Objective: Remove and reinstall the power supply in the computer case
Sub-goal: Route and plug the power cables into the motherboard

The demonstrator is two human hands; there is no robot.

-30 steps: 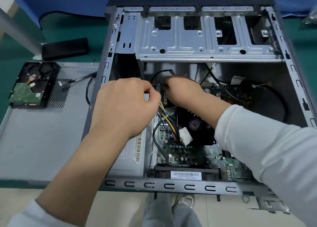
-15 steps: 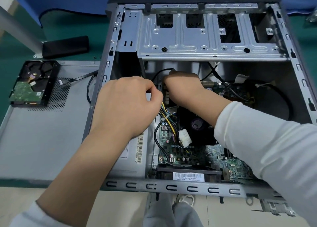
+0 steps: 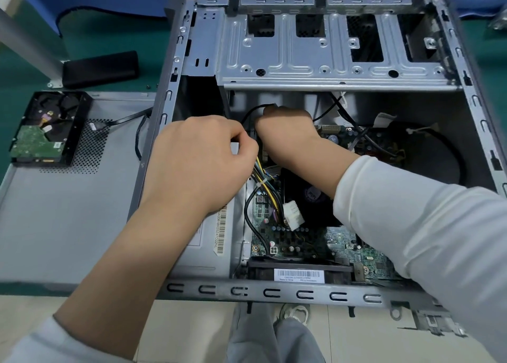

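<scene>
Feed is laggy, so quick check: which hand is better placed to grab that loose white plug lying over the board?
Probably the left hand. It pinches the yellow and black wire bundle that runs down to the white plug, just below it. The right hand is deeper in the case, busy at a black cable.

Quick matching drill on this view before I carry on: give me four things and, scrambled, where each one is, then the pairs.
Things:
1. hard drive
2. white connector
3. left hand
4. drive cage

Places:
A. far end of the computer case
B. loose over the motherboard, beside the black fan
C. on the side panel left of the case
D. at the bundle of yellow and black wires

Pairs: 1-C, 2-B, 3-D, 4-A
</scene>
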